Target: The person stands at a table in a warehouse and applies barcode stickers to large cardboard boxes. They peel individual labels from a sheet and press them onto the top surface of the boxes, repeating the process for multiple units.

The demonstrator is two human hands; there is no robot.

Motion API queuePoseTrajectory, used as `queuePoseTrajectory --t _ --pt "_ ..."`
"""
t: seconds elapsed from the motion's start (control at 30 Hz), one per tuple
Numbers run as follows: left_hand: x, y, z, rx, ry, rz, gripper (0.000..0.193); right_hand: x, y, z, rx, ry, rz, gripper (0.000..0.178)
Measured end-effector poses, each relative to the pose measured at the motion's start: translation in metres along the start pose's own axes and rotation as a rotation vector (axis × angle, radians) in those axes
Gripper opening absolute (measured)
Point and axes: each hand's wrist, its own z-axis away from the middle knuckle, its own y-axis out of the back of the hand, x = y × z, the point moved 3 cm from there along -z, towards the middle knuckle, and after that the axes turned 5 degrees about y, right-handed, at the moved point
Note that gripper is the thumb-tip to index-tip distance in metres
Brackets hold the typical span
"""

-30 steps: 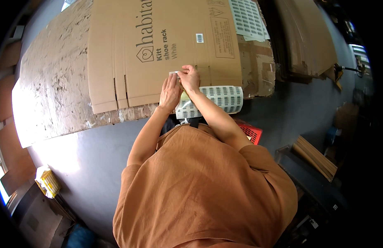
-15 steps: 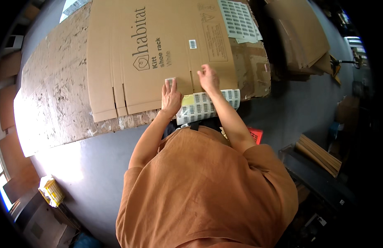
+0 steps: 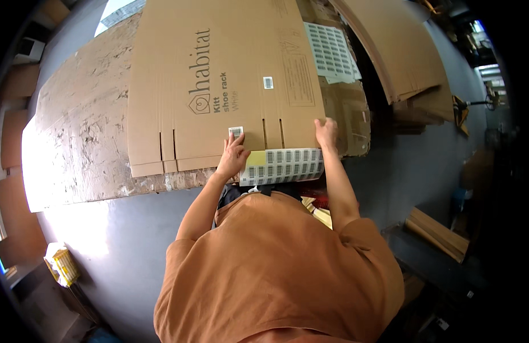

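A flattened cardboard box [image 3: 190, 68] with dark printing lies before me. My left hand [image 3: 234, 154] rests at its near edge, fingertips touching a small white barcode label [image 3: 236, 131]; the fingers are apart and grip nothing. My right hand [image 3: 327, 132] pinches the box's right edge near the front corner. Between my hands, a sheet of barcode labels [image 3: 284, 164] hangs below the box's near edge, with a bare yellow patch [image 3: 256, 158] at its upper left. Another barcode label [image 3: 268, 83] is stuck farther up the box.
Beneath the box is a worn, scuffed board surface [image 3: 81, 114]. More label sheets [image 3: 332, 51] lie beyond its right side. Stacked cardboard [image 3: 401, 51] stands at the far right, and a yellow-and-white bundle [image 3: 63, 264] is on the floor at left.
My right hand has moved right, from above the label sheet to the box's right edge. My left hand's fingers have slid lower on the label, uncovering more of it. The view has shifted slightly.
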Motion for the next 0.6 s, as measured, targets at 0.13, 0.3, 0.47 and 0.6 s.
queuePoseTrajectory --t 0.13,0.3,0.47,0.6 --pt "0.021 0.035 0.064 0.128 0.579 0.684 0.031 -0.023 0.051 0.000 -0.211 -0.116 -0.379 0.037" --pt "-0.004 0.058 0.071 0.162 0.513 1.283 0.026 -0.068 0.080 0.014 -0.216 0.068 -0.500 0.035" --pt "0.006 0.102 0.054 0.498 0.466 1.308 0.025 -0.067 0.044 0.026 -0.219 0.183 -0.829 0.044" --pt "-0.002 0.173 0.082 0.689 0.433 1.085 0.027 -0.155 0.033 0.068 -0.166 0.213 -0.906 0.049"
